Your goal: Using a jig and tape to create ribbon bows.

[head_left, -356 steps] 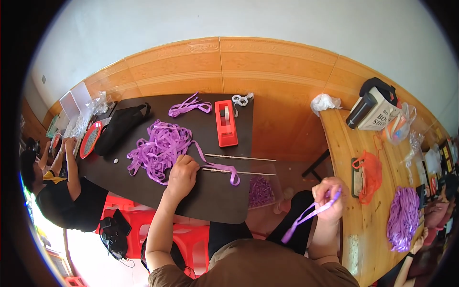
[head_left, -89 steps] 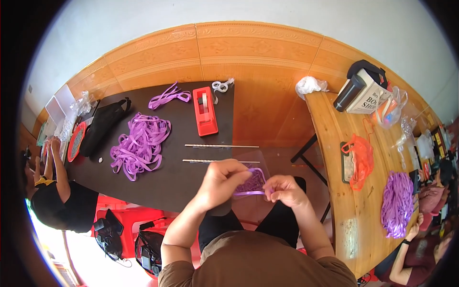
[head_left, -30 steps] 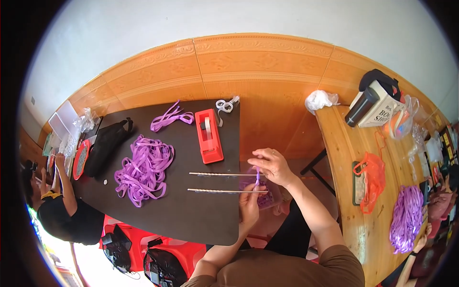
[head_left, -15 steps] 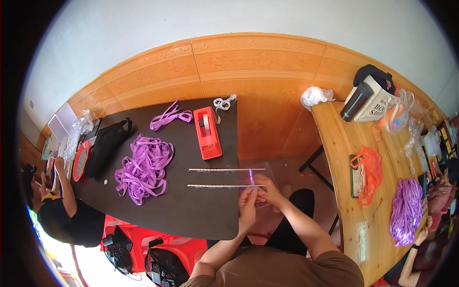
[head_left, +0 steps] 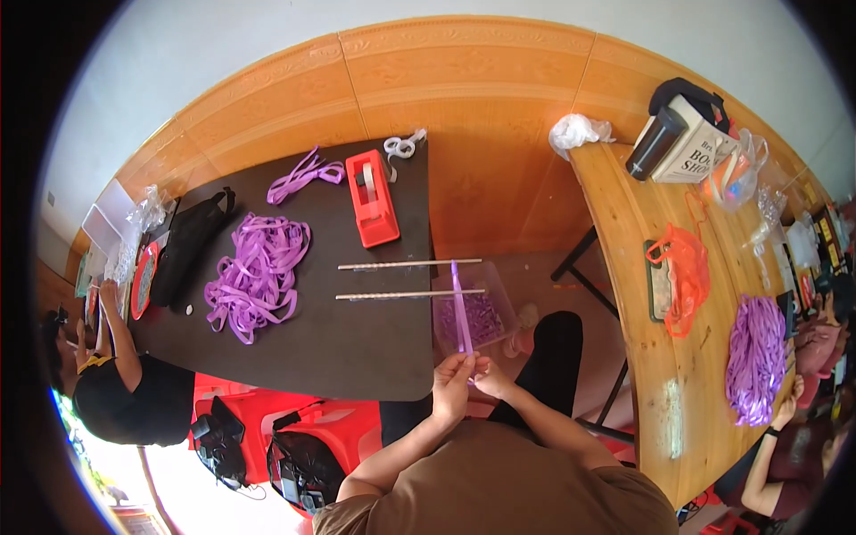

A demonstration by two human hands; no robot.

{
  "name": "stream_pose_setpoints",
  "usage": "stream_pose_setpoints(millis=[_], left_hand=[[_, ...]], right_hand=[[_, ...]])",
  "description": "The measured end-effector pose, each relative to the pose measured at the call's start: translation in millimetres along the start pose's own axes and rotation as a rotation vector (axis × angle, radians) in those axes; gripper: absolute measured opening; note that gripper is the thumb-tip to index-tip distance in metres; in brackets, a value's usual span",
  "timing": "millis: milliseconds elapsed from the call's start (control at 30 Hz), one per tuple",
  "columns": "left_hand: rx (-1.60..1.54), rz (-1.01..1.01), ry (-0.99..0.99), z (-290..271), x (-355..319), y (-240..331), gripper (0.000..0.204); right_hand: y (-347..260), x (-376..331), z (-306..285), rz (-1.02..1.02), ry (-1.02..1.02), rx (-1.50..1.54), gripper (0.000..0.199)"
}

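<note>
A strip of purple ribbon (head_left: 461,321) runs from the far rod (head_left: 410,265) across the near rod (head_left: 410,294) down to my fingers. Both thin metal rods, spiral-patterned like chopsticks, lie side by side on the dark table (head_left: 357,343) and jut past its right edge. My left hand (head_left: 452,385) is closed in a pinch on the ribbon's near end, drawing it straight. Right against it, my right hand (head_left: 490,378) is closed with its fingertips on the same ribbon end. Exactly how the ribbon passes round the rods is too small to tell.
On the dark table lie a purple ribbon heap (head_left: 256,276), a red tape dispenser (head_left: 372,198), scissors (head_left: 406,144) and a black pouch (head_left: 192,247). Below the rods stands a clear bin (head_left: 504,308) of purple pieces. A wooden table (head_left: 651,392) is at right. Other people sit at both sides.
Both hands have moved from beside the rods toward my body, and the ribbon now stretches long between rods and fingers. The view has shifted, uncovering the bin below.
</note>
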State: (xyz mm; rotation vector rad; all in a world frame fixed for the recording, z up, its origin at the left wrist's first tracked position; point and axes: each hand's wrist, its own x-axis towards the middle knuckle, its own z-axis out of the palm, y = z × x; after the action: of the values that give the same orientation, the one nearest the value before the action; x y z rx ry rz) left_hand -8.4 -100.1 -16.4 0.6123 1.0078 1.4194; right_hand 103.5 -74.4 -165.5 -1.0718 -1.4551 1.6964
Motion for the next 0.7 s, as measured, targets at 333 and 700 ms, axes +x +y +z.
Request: stream_pose_setpoints(millis=[333, 700], left_hand=[[0.13, -0.162, -0.086, -64.2, -9.4, -34.5, 0.02], [0.867, 0.041, -0.1, -66.9, -25.7, -35.3, 0.02]], right_hand=[[-50.5, -30.3, -2.6, 0.364, -0.216, 0.249, 0.018], [-19.2, -31.6, -5.0, 0.323, -0.242, 0.272, 0.012]])
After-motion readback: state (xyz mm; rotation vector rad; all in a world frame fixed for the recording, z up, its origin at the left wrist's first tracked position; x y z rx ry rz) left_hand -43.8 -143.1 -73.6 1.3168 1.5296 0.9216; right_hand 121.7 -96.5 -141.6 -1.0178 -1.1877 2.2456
